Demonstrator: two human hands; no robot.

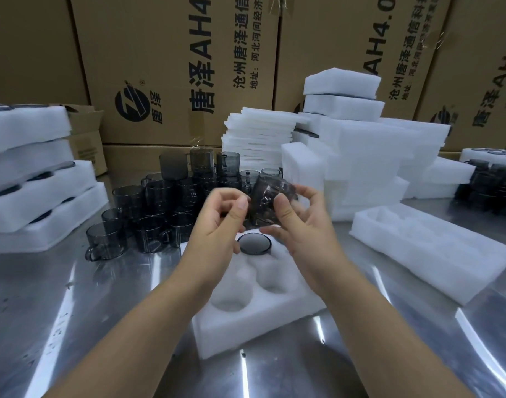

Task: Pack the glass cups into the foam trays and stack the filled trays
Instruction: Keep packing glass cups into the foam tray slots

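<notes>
A white foam tray (277,314) with round pockets lies on the steel table in front of me. One smoked glass cup (254,243) sits in its far pocket; the near pockets are hollow. My right hand (300,222) holds another smoked glass cup (270,199), tilted, in the air above the tray's far end. My left hand (223,222) is beside it with fingers curled, thumb and fingertips at the cup's left side. A cluster of loose glass cups (159,214) stands behind and left of the tray.
Filled foam trays (39,202) are stacked at the left. A second foam tray (435,251) lies at the right. Foam blocks and sheets (360,156) pile up behind, with more cups (490,191) at far right. Cardboard boxes (174,67) wall the back.
</notes>
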